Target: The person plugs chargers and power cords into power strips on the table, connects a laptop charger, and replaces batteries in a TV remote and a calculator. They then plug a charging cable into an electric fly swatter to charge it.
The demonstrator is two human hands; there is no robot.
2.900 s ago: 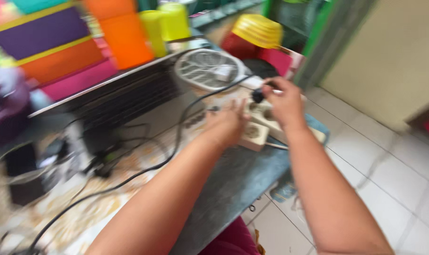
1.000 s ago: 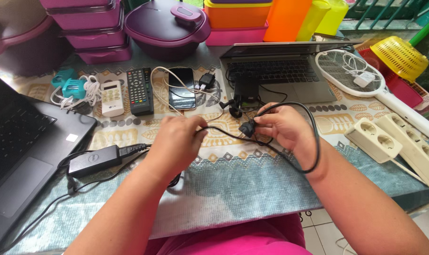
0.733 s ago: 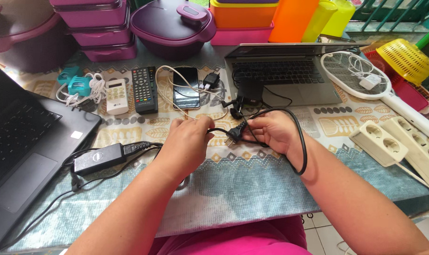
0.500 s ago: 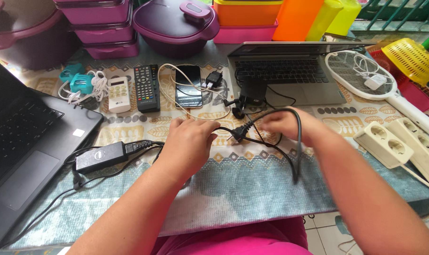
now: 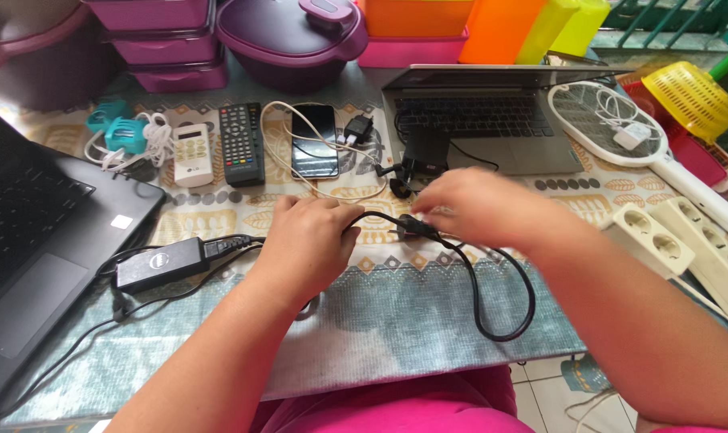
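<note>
Near the table's front edge, at its middle: left hand closed on a black power cord; right hand, blurred, over the plug, grip not discernible. Plug just right of the left hand, long axis left-right. Cord thin, glossy, looping toward the front edge.

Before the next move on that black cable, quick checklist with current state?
1. Left hand gripping the black cable: ok, fingers closed round it.
2. Right hand on the plug: cannot tell, hand is motion-blurred.
3. Cable loop free of snags: ok, it lies open on the table mat, near the front edge.
4. Power adapter clear of both hands: ok, it lies to the left, beside the black laptop.
5. White power strips within reach: ok, at the right, sockets in view empty.
</note>
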